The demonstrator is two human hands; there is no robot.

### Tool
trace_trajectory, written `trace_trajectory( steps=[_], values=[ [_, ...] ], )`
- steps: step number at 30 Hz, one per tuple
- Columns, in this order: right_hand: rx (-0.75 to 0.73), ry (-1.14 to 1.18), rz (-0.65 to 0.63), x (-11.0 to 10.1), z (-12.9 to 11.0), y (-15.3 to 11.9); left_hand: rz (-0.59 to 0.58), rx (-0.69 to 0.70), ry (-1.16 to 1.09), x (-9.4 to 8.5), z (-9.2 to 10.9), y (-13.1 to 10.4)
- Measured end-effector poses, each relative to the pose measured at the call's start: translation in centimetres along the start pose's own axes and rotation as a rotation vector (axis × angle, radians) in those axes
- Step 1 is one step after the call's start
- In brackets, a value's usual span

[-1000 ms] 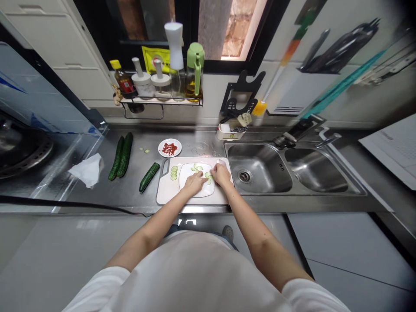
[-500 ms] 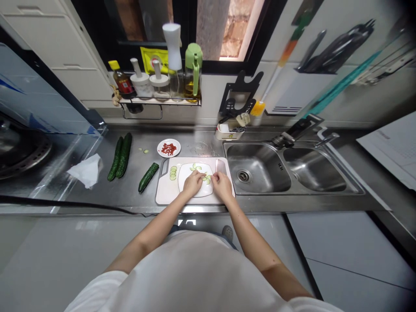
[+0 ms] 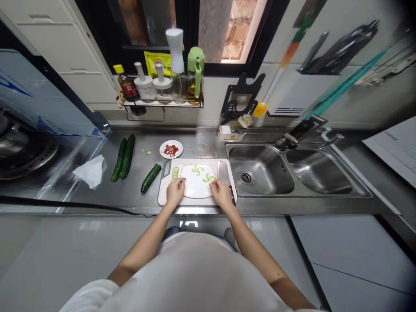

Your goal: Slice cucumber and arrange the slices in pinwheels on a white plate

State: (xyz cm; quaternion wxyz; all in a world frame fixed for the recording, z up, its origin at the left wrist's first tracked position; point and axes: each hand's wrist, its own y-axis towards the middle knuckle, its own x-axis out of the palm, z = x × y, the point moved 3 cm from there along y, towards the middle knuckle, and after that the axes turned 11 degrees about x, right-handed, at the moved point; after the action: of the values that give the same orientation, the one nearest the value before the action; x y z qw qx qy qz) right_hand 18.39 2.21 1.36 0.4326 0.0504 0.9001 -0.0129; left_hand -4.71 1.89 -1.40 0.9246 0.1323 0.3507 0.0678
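Note:
A white squarish plate [image 3: 196, 188] lies on a pale cutting board [image 3: 164, 197]. Two pinwheels of cucumber slices sit on it, an upper pinwheel [image 3: 197, 169] and a right-hand pinwheel [image 3: 208, 177]. At the plate's left rim, my left hand [image 3: 175, 192] is closed with its fingertips over the edge. My right hand [image 3: 221, 193] is closed at the right rim, fingertips close to the right-hand pinwheel. Overlapping cucumber slices [image 3: 175, 172] lie on the board left of the plate. A knife [image 3: 223, 168] rests along the board's right side, partly covered by my right hand.
A cut cucumber [image 3: 151, 178] and two whole cucumbers [image 3: 123, 158] lie to the left. Behind the board stands a small plate of chopped red pieces [image 3: 170, 150]. A double sink [image 3: 261, 169] is on the right. Bottles and jars fill a wall rack [image 3: 162, 102].
My left hand has moved left from over the plate's middle to its left rim. My right hand has stayed near the right rim. The right-hand pinwheel shows more fully now.

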Motion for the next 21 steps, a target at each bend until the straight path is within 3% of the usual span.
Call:
trace_trajectory(
  steps=[4, 8, 14, 21],
  values=[
    [0.003, -0.003, -0.009, 0.1, 0.1, -0.4, 0.013, -0.118, 0.147, -1.8, -2.3, -0.9],
    [-0.003, -0.009, -0.029, 0.5, -0.1, -0.8, -0.011, -0.241, 0.320, -2.8, -3.3, -1.0],
    [-0.020, -0.027, -0.056, 1.0, -0.4, -1.4, -0.078, -0.319, 0.462, -2.7, -3.0, -0.1],
    [-0.028, -0.027, -0.052, 0.9, -0.3, -1.4, -0.066, -0.337, 0.467, -2.0, -2.4, 1.3]
  ],
)
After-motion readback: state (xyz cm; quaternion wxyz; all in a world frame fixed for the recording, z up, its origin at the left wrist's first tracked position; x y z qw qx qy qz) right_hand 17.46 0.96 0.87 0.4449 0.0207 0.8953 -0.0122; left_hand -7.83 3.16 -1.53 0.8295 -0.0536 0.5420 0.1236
